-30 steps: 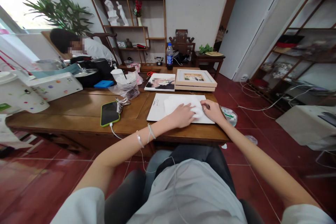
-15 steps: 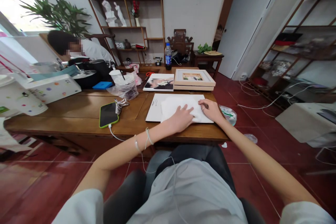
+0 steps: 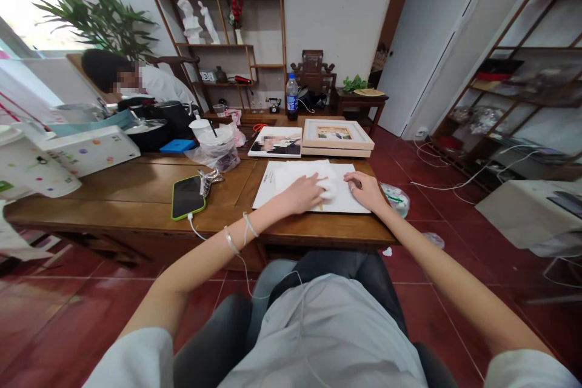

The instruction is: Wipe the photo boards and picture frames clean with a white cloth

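The hands are apart. The left hand [image 3: 300, 196] lies on the bunched cloth [image 3: 333, 187]; whether its fingers pinch it, I cannot tell. The right hand [image 3: 367, 191] rests at the right end of the board [image 3: 264, 197], its grip unclear. The cloth sits on the board, under the left fingers. Even, light pressure with flat fingers should suit, the right hand steadying that end. Long strokes should stop short of the frame [image 3: 337, 151], just beyond both hands.
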The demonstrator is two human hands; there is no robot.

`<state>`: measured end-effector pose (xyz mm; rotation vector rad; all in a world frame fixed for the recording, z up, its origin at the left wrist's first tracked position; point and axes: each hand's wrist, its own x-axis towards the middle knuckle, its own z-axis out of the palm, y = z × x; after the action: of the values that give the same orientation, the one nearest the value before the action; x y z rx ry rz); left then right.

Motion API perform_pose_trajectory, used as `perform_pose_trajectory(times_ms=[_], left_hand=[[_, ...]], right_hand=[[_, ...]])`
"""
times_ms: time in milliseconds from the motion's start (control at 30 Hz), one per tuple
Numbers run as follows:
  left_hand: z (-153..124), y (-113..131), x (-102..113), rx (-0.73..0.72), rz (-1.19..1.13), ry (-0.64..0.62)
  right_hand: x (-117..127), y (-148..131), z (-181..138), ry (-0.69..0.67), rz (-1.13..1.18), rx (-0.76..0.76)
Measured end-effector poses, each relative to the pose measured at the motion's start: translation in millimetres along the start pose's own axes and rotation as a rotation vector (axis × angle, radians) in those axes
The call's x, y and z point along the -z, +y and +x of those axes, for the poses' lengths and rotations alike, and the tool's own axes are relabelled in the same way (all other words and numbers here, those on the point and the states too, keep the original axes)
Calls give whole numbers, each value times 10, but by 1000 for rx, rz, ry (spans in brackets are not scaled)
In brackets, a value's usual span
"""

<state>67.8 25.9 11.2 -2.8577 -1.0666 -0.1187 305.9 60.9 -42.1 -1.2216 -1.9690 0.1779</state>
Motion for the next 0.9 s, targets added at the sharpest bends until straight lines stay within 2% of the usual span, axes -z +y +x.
perform_pose_trajectory(times_ms=[133, 233, 400, 667, 767, 900], left_hand=[[302, -427, -101, -4, -92, 5], [366, -533, -181, 43, -74, 57], [143, -301, -182, 49, 6, 57], [-675, 317, 89, -73, -15, -31], [-805, 381, 142, -88, -28, -41], [-703, 238, 139, -66, -42, -23]], right_hand=[[8, -11, -3, -5, 9, -2], [12, -21, -3, -2, 25, -10], [5, -20, 1, 8, 31, -9], [0, -7, 4, 1, 8, -6], [0, -8, 2, 2, 12, -6], [-6, -4, 2, 3, 23, -4]])
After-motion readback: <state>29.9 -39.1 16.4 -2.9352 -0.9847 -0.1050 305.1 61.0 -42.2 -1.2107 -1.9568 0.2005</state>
